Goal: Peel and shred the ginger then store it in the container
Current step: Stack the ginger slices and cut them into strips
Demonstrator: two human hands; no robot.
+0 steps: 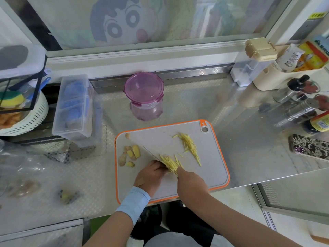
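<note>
The right hand (pixel 191 183) grips a knife (pixel 153 155), its handle hidden, while left hand (pixel 151 175) fingers, curled, press ginger (pixel 169 163) mostly hidden beneath them.

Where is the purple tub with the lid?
The round purple plastic container stands lid-on at the back of the steel counter, just beyond the orange-edged grey cutting board.
</note>
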